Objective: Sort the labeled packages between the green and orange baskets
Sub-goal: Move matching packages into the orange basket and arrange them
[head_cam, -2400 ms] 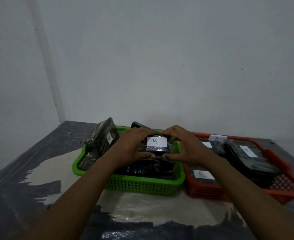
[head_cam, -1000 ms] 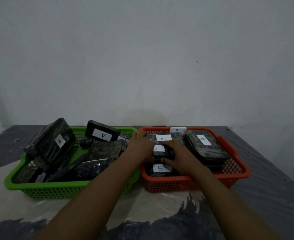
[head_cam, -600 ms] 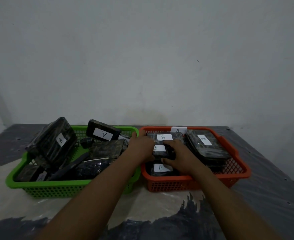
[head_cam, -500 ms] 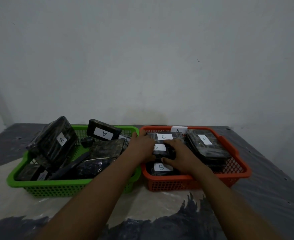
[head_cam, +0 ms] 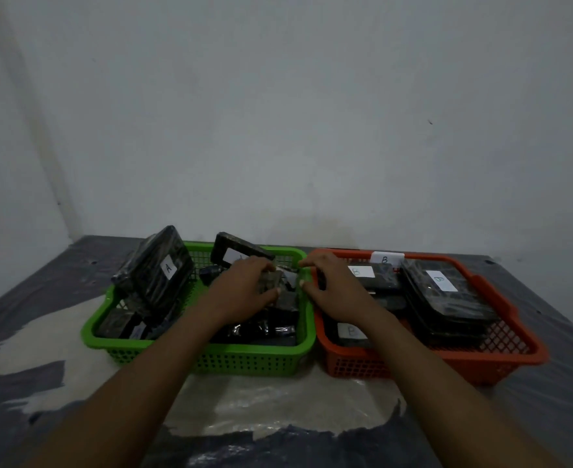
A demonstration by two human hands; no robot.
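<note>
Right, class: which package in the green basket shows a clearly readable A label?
The large black package leaning at the green basket's left end; its A label faces us. The rear package's label is partly hidden by the left hand.

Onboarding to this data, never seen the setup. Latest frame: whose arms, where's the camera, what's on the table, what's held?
There is no robot here. A person works with bare hands, and the single camera sits on their head looking forward and down, so both arms enter from the bottom of the picture. On the table a green basket and an orange basket stand side by side, the orange one on the right. Both hold dark wrapped packages with white labels. An A package leans in the green one, and B packages lie in the orange. The left hand grips a dark package in the green basket. The right hand hovers where the baskets meet; I cannot tell whether it holds anything.
</note>
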